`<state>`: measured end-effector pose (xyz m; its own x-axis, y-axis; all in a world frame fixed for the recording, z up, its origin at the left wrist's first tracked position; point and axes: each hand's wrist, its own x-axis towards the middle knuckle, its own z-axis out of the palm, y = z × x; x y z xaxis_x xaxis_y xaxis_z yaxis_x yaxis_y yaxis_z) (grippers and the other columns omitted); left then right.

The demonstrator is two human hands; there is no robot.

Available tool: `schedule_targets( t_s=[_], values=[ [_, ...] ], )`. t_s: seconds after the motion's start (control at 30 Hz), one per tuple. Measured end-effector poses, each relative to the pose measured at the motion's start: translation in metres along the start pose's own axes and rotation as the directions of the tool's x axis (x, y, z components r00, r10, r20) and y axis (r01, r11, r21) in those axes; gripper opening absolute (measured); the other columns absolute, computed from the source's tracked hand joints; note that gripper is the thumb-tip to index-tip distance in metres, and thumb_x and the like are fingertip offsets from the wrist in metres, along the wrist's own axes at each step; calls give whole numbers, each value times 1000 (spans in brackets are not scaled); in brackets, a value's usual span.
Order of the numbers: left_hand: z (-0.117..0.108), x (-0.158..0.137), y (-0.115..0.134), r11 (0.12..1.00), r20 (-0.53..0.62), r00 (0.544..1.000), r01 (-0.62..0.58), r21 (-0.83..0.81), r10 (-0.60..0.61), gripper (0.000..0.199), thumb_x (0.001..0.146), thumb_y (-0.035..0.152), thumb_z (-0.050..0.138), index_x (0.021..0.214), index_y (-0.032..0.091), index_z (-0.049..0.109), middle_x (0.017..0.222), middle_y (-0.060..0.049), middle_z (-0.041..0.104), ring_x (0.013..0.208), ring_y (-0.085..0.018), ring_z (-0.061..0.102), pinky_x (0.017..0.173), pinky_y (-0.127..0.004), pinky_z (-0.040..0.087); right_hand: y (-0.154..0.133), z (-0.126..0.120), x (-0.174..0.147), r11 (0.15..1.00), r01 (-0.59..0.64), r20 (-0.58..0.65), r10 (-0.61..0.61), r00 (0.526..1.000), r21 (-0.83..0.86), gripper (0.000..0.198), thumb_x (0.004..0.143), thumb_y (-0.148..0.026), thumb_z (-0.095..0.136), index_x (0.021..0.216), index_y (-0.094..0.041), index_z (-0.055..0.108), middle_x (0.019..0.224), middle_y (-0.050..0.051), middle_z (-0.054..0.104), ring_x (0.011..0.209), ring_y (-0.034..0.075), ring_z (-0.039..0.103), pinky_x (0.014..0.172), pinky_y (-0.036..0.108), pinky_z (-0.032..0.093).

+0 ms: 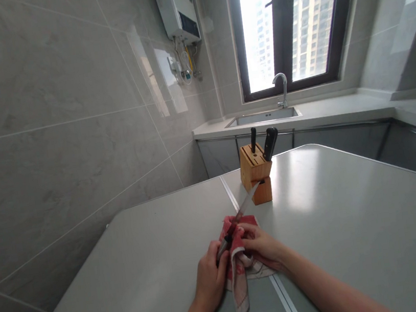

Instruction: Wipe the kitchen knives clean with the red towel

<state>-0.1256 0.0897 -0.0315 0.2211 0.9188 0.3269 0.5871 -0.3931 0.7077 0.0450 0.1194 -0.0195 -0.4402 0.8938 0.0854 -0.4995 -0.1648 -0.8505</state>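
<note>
The knife (247, 201) slants across between the two hands, its handle in the left fingers and its blade running forward and to the right, past the right fingertips. The left hand (208, 274) is curled around the handle, thumb on top. The right hand (261, 244) has its fingers bent together, pinching a fold of the red-and-white cloth (239, 280) beside the lower blade. Whether those fingers squeeze the steel through the cloth or only gather fabric next to it, I can't fairly tell, as the folds hide the contact.

The knife should feel light to moderate in weight and quite stiff, with little bend along the blade. Its handle, the part inside the left fingers, looks like the safe place to hold; the smooth blade beyond them would likely slide easily and could cut a bare fingertip. The cloth is soft and limp: it bunches under the right fingers, and one end droops toward the wearer, below and between both hands. It is best taken in a thick fold, since a single layer would give little protection from the edge. Ahead of the right fingers, near the blade's tip, the wooden knife block (259, 170) stands upright on the bench (160, 255).
</note>
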Motion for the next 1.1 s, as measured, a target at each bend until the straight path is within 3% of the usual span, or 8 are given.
schedule_targets(
  t_s=[0.2,0.5,0.87,1.1],
  values=[
    [-1,1,1,999,31,998,-46,4,46,15,89,32,40,92,20,49,82,-1,59,72,-16,55,66,-24,38,-6,5,-2,1000,-24,47,24,999,8,39,60,-18,75,97,-15,61,92,8,65,81,16,61,71,27,49],
    [-1,0,2,998,56,997,-45,43,43,16,88,33,40,88,20,49,76,-1,57,68,-16,53,63,-23,37,2,-1,1,998,-21,3,21,1000,57,30,59,-11,72,79,-18,51,74,1,65,62,12,60,54,20,45],
    [-1,-1,2,997,26,999,-50,52,48,18,89,32,40,90,19,51,79,-2,59,71,-16,54,65,-23,38,1,2,1,999,-7,-13,7,1000,37,24,66,-18,70,85,-18,54,84,2,64,77,14,60,71,25,44],
    [-2,-2,3,998,9,999,-45,43,44,19,89,33,39,87,19,51,77,-1,58,70,-16,54,65,-23,38,3,1,2,1000,6,-25,-5,1000,31,29,64,-20,72,88,-18,56,82,0,63,76,13,59,72,25,44]
  ],
)
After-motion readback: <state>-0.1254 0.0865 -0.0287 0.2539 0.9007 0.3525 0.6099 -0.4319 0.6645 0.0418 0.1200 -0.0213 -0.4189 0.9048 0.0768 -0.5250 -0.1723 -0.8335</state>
